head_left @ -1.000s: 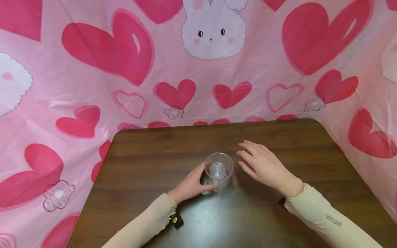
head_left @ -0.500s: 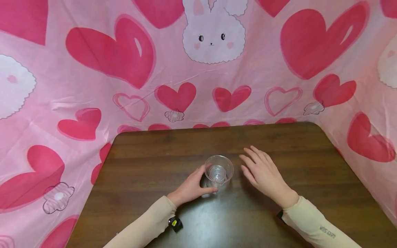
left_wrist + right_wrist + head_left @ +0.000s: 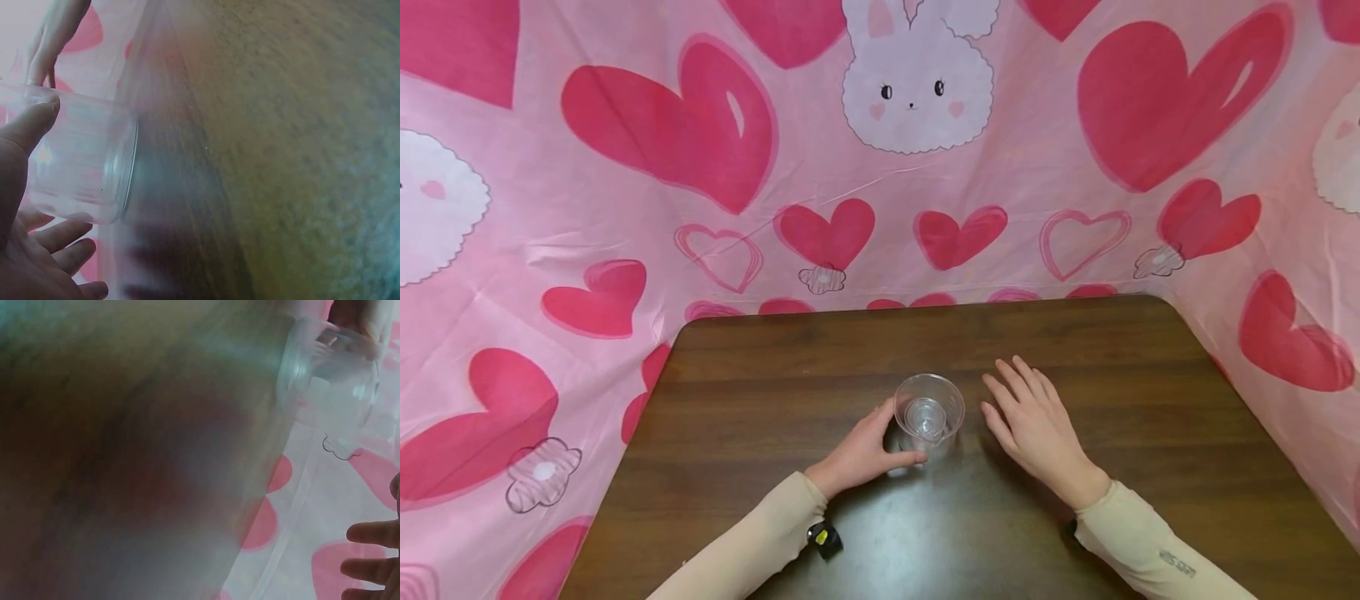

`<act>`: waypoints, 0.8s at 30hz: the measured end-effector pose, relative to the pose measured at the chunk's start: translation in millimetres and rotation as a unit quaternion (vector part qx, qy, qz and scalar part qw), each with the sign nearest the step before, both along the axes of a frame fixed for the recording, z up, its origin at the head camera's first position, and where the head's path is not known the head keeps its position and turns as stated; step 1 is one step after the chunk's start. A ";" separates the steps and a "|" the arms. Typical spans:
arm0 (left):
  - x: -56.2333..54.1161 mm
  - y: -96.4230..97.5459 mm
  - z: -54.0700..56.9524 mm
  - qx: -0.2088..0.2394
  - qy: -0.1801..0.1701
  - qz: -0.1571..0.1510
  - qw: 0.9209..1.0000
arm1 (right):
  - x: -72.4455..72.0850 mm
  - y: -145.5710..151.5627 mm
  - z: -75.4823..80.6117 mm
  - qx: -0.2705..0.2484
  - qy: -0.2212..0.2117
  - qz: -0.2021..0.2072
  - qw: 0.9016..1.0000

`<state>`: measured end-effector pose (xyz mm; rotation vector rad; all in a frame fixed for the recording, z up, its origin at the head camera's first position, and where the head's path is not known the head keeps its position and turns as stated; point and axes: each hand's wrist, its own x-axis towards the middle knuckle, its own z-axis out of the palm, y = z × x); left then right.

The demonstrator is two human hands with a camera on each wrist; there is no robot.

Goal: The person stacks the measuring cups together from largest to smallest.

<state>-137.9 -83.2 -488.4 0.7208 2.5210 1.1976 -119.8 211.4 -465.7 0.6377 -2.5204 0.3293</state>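
Observation:
A clear plastic cup [image 3: 929,410] stands on the dark wooden table, its mouth facing up and rings showing through at its base. My left hand [image 3: 867,450] holds it from the left, thumb on the near side and fingers on the far side. In the left wrist view, the thumb [image 3: 34,122] lies against the clear wall, and the spread fingers [image 3: 69,240] are at the opposite side. To the right of the cup, my right hand [image 3: 1037,429] hovers with its fingers loosely extended, apart from the cup and holding nothing.
The brown table [image 3: 760,358] has rounded far corners. A pink cloth [image 3: 1022,150] with hearts and rabbit faces hangs behind it and along both sides. Both forearms wear cream sleeves [image 3: 752,533], with a dark strap device [image 3: 825,540] at the left wrist.
My right hand has drawn back slightly, toward me and away from the cup, its fingers turning to point more forward. My left hand stays on the cup. The head view has tilted up a little.

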 end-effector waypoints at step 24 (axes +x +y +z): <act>1.3 -1.7 0.4 0.002 -0.009 0.001 1.000 | 3.1 -2.6 -13.1 0.022 -0.032 -0.048 0.998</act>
